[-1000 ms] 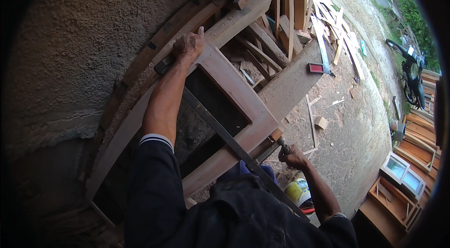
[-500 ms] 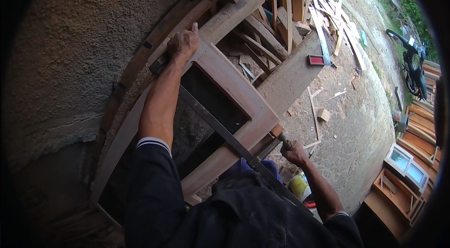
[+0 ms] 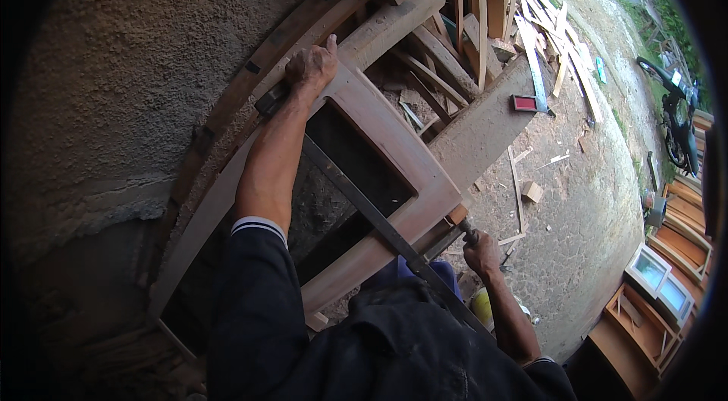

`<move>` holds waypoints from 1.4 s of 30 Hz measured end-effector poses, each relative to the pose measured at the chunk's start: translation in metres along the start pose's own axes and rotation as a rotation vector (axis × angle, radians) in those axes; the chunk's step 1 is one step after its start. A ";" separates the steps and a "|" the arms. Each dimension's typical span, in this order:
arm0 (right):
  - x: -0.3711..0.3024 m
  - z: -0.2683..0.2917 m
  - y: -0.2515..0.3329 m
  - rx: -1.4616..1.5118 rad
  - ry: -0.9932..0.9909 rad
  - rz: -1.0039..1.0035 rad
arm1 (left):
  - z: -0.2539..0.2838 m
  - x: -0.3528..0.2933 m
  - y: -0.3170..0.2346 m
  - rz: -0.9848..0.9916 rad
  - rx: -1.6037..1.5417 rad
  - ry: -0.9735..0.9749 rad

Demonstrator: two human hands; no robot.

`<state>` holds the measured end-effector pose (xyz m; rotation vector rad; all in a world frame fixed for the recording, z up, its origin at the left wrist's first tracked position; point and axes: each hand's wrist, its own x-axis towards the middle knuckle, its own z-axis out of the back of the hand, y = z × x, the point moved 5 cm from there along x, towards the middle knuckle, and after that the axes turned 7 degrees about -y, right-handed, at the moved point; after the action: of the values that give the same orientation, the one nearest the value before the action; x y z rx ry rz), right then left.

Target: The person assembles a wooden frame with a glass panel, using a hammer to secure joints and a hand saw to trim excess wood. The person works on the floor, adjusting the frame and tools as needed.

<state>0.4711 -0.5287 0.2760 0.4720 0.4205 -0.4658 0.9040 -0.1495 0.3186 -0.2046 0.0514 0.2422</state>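
Observation:
A pale wooden frame (image 3: 436, 200) with a dark opening lies slanted in front of me. Across it runs a long metal bar clamp (image 3: 353, 192), its black end jaw (image 3: 271, 101) at the frame's left edge. My left hand (image 3: 311, 67) is closed over the frame's far left corner, thumb stretched out; its fingertips are partly hidden. At the near right, my right hand (image 3: 483, 253) is wrapped round the clamp's screw handle (image 3: 469, 231). A small wood block (image 3: 456, 214) sits between the screw end and the frame's edge.
A thick beam (image 3: 398, 18) and a broad plank (image 3: 485, 128) extend beyond the frame. A try square (image 3: 529, 102) lies on the plank. Rough wall (image 3: 152, 60) stands close on the left. Scrap strips (image 3: 561, 37) litter the ground; a motorbike (image 3: 679, 117) is farther right.
The whole view has shifted, so the scene sits slightly farther right. My right forearm has swung a little inward at the clamp handle. My left hand keeps its place on the frame corner.

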 end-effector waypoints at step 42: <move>-0.057 0.045 -0.031 0.320 -0.238 0.153 | -0.019 -0.020 -0.006 -0.404 0.235 -0.176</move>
<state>0.4211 -0.5583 0.3292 0.7433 0.0777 -0.4364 0.8854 -0.1641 0.3028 0.0431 -0.1355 -0.1497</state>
